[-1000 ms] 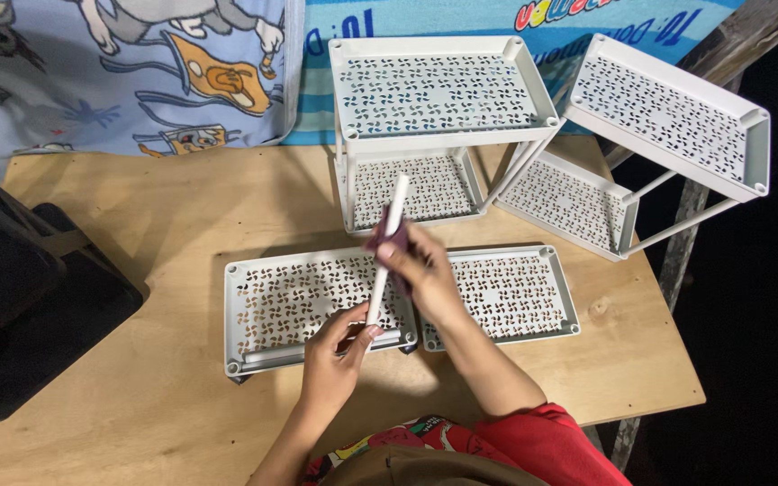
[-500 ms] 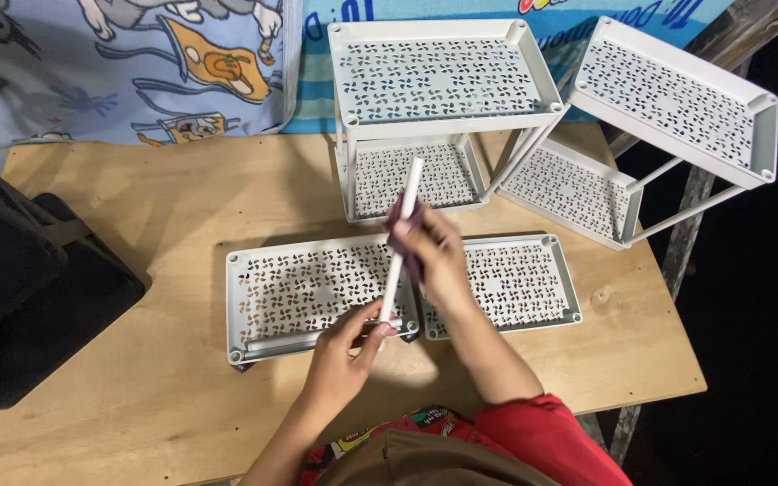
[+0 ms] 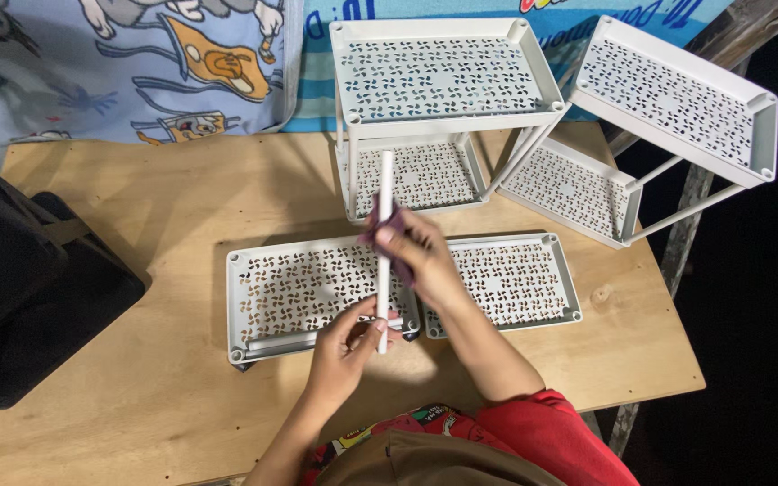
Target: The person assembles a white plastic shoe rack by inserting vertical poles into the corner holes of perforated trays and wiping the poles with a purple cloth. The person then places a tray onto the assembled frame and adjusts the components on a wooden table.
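A thin white rod (image 3: 385, 189) stands nearly upright over the table. My left hand (image 3: 346, 340) pinches its lower end. My right hand (image 3: 411, 252) wraps around its middle with a small purple cloth (image 3: 373, 229) pressed against it. Below the hands lie two flat white perforated trays side by side: the left tray (image 3: 303, 288) and the right tray (image 3: 515, 279), both on the wooden table (image 3: 164, 207).
An upright two-tier white rack (image 3: 443, 72) stands at the back centre. Another two-tier rack (image 3: 668, 117) lies tipped at the table's right edge. A black bag (image 3: 20, 279) sits at the left. Cartoon-print fabric (image 3: 137, 63) hangs behind. Dark floor beyond the right edge.
The rod has swung from a lean to the right to nearly upright. My right hand has slid along it with the cloth.
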